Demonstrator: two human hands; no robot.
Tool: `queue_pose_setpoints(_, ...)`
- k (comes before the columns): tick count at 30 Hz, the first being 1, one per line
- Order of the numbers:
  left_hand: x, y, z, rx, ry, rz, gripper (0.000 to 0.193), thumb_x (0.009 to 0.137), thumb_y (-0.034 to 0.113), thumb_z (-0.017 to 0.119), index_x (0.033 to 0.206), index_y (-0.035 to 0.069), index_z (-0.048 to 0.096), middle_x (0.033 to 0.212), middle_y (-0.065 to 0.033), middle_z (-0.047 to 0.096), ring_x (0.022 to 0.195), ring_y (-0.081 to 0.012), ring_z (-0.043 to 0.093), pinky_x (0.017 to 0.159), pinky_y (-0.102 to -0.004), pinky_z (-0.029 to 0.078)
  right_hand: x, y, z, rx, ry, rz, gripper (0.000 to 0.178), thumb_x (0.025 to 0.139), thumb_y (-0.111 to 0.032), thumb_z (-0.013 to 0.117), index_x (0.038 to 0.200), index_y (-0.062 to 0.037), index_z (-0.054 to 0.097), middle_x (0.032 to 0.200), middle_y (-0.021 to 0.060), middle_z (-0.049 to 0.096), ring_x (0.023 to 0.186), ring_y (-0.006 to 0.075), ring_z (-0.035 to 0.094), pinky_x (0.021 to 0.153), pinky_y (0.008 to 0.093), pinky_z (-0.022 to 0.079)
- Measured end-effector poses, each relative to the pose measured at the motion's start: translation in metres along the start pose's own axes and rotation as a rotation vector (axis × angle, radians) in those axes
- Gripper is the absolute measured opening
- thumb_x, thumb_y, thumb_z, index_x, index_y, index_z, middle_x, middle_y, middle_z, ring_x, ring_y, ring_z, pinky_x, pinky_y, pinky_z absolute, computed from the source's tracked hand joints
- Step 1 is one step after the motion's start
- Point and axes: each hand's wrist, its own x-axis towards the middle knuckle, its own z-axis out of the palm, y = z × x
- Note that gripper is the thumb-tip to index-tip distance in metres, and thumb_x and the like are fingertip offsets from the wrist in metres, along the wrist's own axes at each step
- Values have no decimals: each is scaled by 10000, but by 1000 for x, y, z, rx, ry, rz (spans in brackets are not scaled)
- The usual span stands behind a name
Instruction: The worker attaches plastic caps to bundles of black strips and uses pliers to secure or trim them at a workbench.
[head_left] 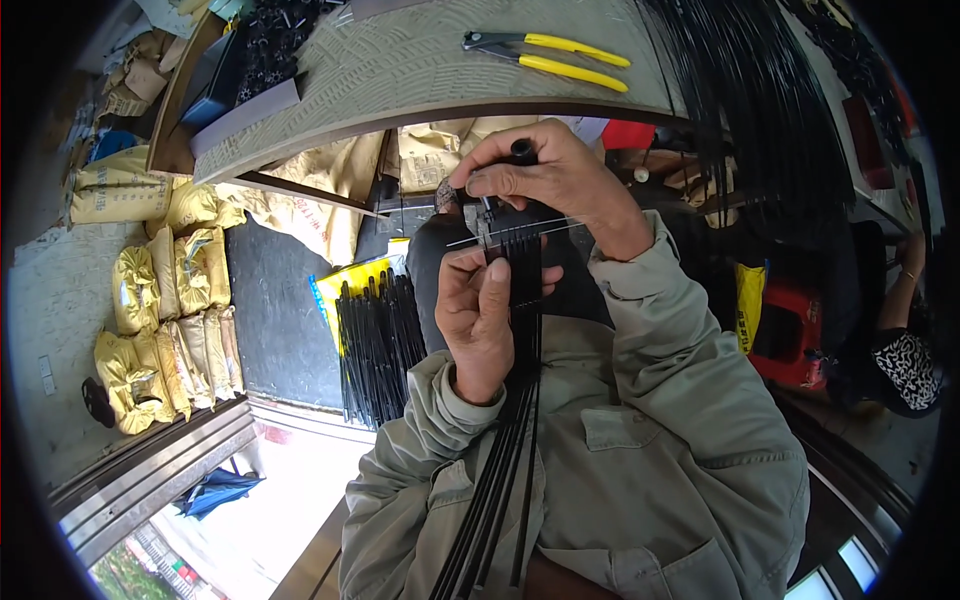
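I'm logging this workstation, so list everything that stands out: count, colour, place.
Table: 1, grey, top.
Cutting pliers: 1, yellow-handled, on the table.
Small parts: many, black, top left.
Long strands: many, black, top right.
Rod bundle: 1, black, left of centre.
Sacks: many, tan, left and under table.
Umbrella: 1, blue, lower left.
Plastic stool: 1, red, right.
Co-worker: 1, patterned garment, far right.
Held rods: several, black, centre downward.
Thin rod: 1, silvery, across held rods.
Hand tool: 1, dark, centre.
Jacket: 1, grey, below.
Left hand: 1, bare, on held rods.
Right hand: 1, bare, on hand tool.
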Motion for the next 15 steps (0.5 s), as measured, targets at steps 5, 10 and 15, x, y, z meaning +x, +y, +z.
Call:
queue_pose_setpoints(5,-4,4,0,13,15,10,255,901,69,421,1128,5,323,976,-207,578,767,-249,632,682,-301,521,4,-7,11,-31,-22,43,171,759,-132,663,873,-7,636,797,23,623,542,32,460,466,157,367)
queue_pose_setpoints(10,-9,5,3,29,8,32,336,899,59,414,1195,-6,269,941,-203,586,769,-250,630,694,-308,518,7,-6,20,14,18,90,161,737,-131,684,807,-8,608,786,32,620,541,35,469,460,164,370)
queue_pose_setpoints(15,-10,7,6,6,45,28,355,899,57,413,1208,-10,252,910,-202,593,767,-249,630,702,-310,517,8,-4,20,69,10,129,188,707,-127,710,747,-18,562,738,26,596,536,36,475,457,167,371)
